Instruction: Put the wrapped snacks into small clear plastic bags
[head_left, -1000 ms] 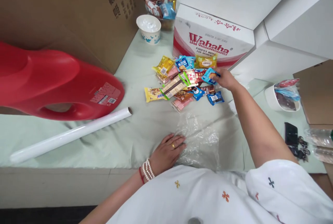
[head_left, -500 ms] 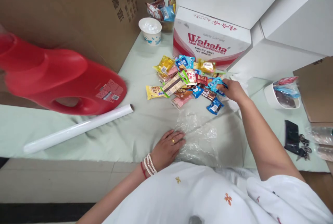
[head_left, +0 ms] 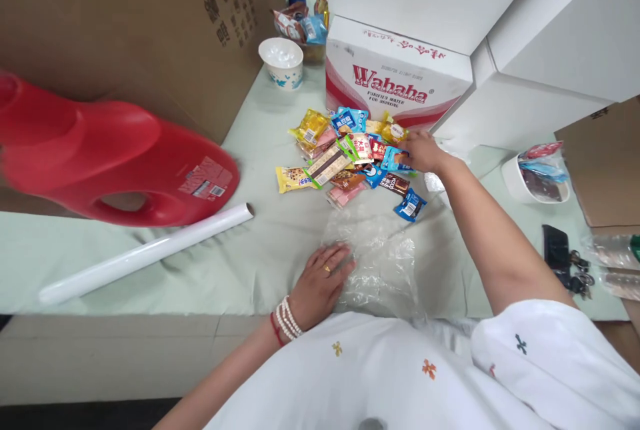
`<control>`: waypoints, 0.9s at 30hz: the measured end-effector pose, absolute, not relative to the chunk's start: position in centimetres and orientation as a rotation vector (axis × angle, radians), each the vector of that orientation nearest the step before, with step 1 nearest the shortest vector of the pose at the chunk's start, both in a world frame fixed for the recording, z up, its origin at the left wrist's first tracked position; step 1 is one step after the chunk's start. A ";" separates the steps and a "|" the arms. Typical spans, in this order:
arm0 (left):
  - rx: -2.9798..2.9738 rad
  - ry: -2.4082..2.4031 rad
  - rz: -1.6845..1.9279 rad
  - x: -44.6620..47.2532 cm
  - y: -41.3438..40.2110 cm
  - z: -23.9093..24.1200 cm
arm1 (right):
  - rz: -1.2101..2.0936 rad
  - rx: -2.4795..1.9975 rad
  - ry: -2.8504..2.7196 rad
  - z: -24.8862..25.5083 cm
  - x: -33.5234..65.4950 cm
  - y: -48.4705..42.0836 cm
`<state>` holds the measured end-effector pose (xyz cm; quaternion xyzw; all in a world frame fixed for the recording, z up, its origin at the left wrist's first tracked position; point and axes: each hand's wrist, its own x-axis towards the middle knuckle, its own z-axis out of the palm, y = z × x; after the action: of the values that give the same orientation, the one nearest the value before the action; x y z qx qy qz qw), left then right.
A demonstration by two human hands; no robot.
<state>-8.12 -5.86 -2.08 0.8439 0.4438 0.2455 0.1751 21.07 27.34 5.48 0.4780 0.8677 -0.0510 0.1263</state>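
Observation:
A heap of several small snack packets point(head_left: 350, 153) lies on the pale green cloth point(head_left: 260, 243) in front of the white and red Wahaha carton point(head_left: 395, 80). My right hand point(head_left: 423, 151) reaches into the right side of the heap, fingers closed on blue packets point(head_left: 395, 160). A loose blue packet point(head_left: 410, 205) lies just below the heap. My left hand point(head_left: 320, 283) lies flat with fingers spread, pressing the left edge of a crumpled clear plastic bag point(head_left: 385, 263) near the table's front edge.
A big red jug point(head_left: 105, 163) lies on its side at the left, with a white paper roll point(head_left: 145, 253) in front. A paper cup point(head_left: 281, 60) stands at the back. A white bowl with wrappers point(head_left: 535, 177), a phone and keys point(head_left: 563, 257) are on the right.
My right hand drew a blue packet toward me, then moved back left into the heap. A blue packet now lies lower, apart from the heap. My left hand stayed on the plastic bag.

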 end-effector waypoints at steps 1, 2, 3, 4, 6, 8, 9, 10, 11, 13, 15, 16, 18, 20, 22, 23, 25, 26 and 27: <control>2.381 1.272 0.681 -8.0 -5.8 -2.0 | -0.144 1.416 2.541 6.0 21.0 26.7; 2.371 1.281 0.667 -7.9 -5.8 -2.0 | -0.152 1.454 2.570 6.6 21.1 25.8; 2.364 1.285 0.659 -7.8 -5.7 -2.0 | -0.167 1.511 2.600 7.3 21.5 24.6; 2.361 1.285 0.657 -7.8 -5.7 -2.0 | -0.181 1.583 2.625 8.2 22.1 23.2; 2.363 1.281 0.666 -7.6 -5.6 -1.9 | -0.174 1.724 2.651 9.8 23.6 19.7; 2.369 1.259 0.684 -7.5 -5.5 -1.8 | -0.160 1.785 2.634 10.9 25.4 15.7; 2.372 1.241 0.694 -7.5 -5.5 -1.7 | -0.160 1.807 2.601 11.1 26.2 13.7; 2.373 1.226 0.703 -7.4 -5.4 -1.6 | -0.163 1.840 2.556 10.9 26.8 11.7; 2.373 1.217 0.707 -7.3 -5.4 -1.5 | -0.173 1.875 2.506 10.5 27.3 9.8; 2.376 1.232 0.697 -7.0 -5.5 -1.3 | -0.223 1.923 2.414 8.8 27.8 6.6; 2.371 1.306 0.645 -6.6 -5.5 -1.2 | -0.298 1.939 2.329 6.8 28.0 4.6; 2.363 1.358 0.604 -6.4 -5.6 -1.1 | -0.337 1.953 2.289 6.1 28.0 3.9; 2.339 1.456 0.509 -6.0 -5.6 -1.0 | -0.383 2.069 2.224 5.8 28.3 3.3; 2.323 1.506 0.426 -5.7 -5.7 -0.9 | -0.451 2.224 2.274 7.1 28.5 3.1; 2.322 1.522 0.376 -5.6 -5.8 -0.8 | -0.648 2.210 2.506 9.6 28.0 3.1; 2.325 1.527 0.361 -5.6 -5.9 -0.8 | -0.793 2.071 2.660 10.8 27.4 3.1; 2.332 1.540 0.354 -5.6 -6.1 -0.7 | -1.076 1.576 2.862 12.5 25.1 3.2; 2.339 1.545 0.358 -5.6 -6.2 -0.8 | -1.165 1.320 2.865 12.7 23.6 3.4; 2.345 1.548 0.365 -5.7 -6.4 -0.8 | -1.210 1.122 2.816 12.4 21.9 3.7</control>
<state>-5.68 -6.40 -0.80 0.8179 0.5398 0.1272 0.1535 21.90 3.67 12.42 0.3433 0.8611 -0.3700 -0.0610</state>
